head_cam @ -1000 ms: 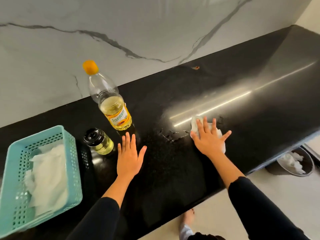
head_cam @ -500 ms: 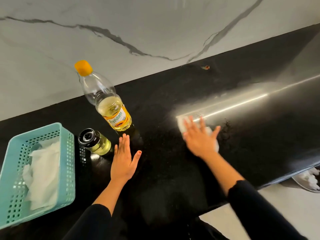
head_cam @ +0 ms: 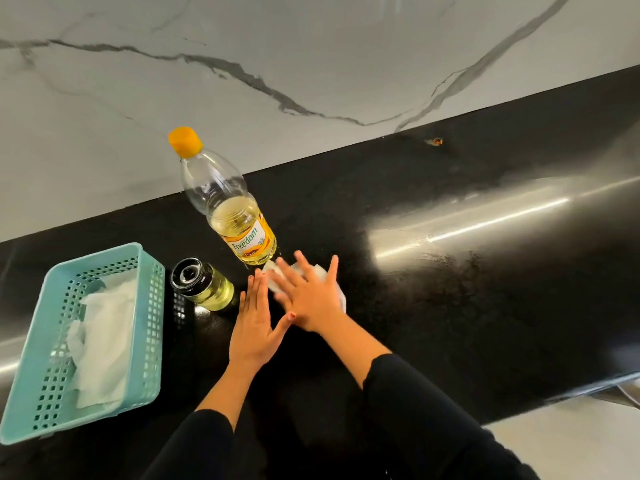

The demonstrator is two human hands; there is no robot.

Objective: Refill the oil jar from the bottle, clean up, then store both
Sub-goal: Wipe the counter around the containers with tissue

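The oil bottle [head_cam: 239, 216], clear plastic with an orange cap and a yellow label, stands on the black counter [head_cam: 450, 306], about a third full. The small oil jar [head_cam: 204, 285] with a black lid stands left of it, holding yellow oil. My right hand [head_cam: 308, 296] lies flat with spread fingers, pressing a white tissue [head_cam: 334, 289] onto the counter right at the bottle's base. My left hand [head_cam: 256, 320] rests flat and empty on the counter beside the jar, its thumb touching my right hand.
A turquoise perforated basket [head_cam: 41, 375] with white tissues in it sits at the left front. A white marble wall [head_cam: 311, 64] backs the counter. A small orange speck [head_cam: 437, 141] lies near the wall. The counter's front edge runs along the lower right, with pale floor beyond.
My right hand has slid the tissue leftward across the counter, from the middle to the bottle's base. My left hand has stayed flat beside the jar.
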